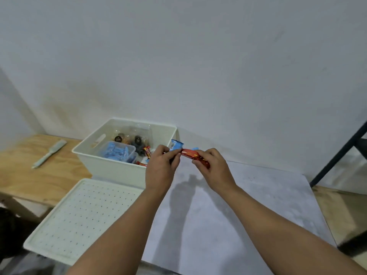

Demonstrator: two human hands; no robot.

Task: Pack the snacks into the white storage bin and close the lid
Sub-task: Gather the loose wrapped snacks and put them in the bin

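Pinching 1 red bar [195, 156] between both hands, left [161, 167] also closed on a blue packet [176, 145], right [213, 168] gripping the bar's other end. Just left of grip: open bin [111, 167]; nearer, lid [83, 217] lying flat.

A wooden table [29, 175] was covered partly by a grey sheet [248, 205]. On it were placed a white bin [111, 167], its lid [79, 215], and a brush [49, 153].
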